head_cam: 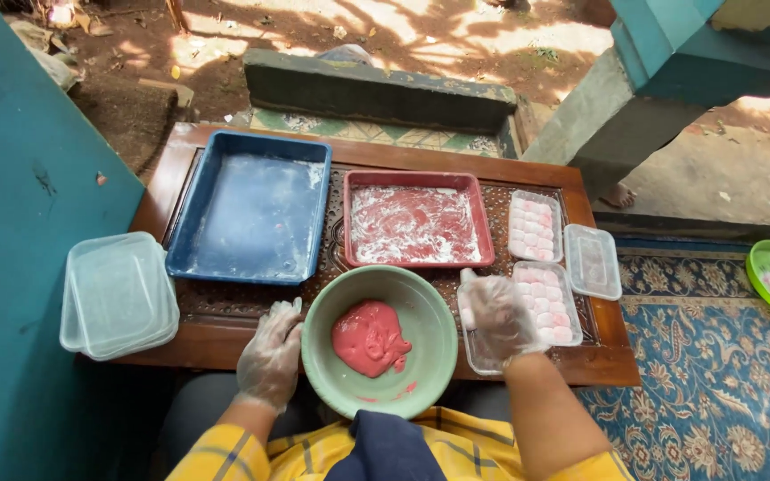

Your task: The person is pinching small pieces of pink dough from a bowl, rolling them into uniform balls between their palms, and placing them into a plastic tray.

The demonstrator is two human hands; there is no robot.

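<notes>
- The low carved wooden worktop (225, 343) stands right in front of the seated person, so everything lies within arm's reach.
- A blue tray (251, 214) and a red tray (416, 223), both dusted white, sit side by side at the back, probably floured against sticking.
- The green bowl (379, 343) overhangs the near edge at the person's lap; the pink dough (369, 337) lies in its middle.
- Clear boxes of small pink pieces (545, 298) are lined up at the right; empty stacked containers (118, 294) wait at the left.
- The gloved left hand (269, 356) rests loosely curled against the bowl's rim, steadying it; it grips nothing.
- The gloved right hand (492, 316) lies open over the nearest box, holding nothing that I can see.
</notes>
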